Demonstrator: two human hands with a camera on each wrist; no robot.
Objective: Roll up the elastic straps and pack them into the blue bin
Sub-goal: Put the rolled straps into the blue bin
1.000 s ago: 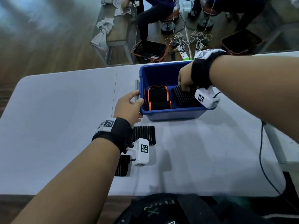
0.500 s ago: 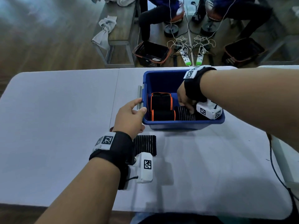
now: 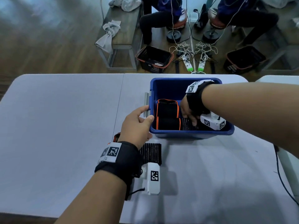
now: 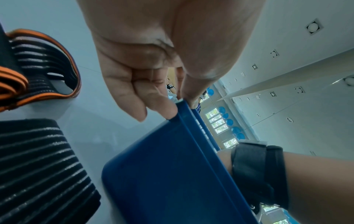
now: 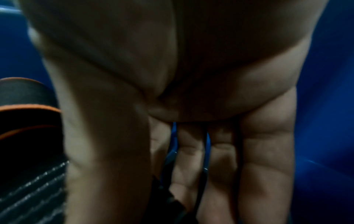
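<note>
White tabletop [image 3: 64, 135] fills the near view, and on it, toward the far right, sits the blue bin [image 3: 191, 135]. Inside it lie two rolled black straps with orange edging [image 3: 167, 116], one behind the other at the left, and a ribbed black strap [image 3: 186, 124] beside the nearer roll. The right hand [image 3: 188, 112] reaches down into the bin with its fingers [image 5: 266, 159] extended and only slightly bent, pressing on that ribbed strap — no closed grasp shows. The left hand [image 3: 137, 125] pinches the bin's near-left rim, thumb inside, curled fingers [image 4: 151, 100] outside. Just beside the bin on the table lie an unrolled ribbed strap [image 3: 151, 153] and a loose orange-edged strap [image 4: 38, 68] — both near the left wrist.
</note>
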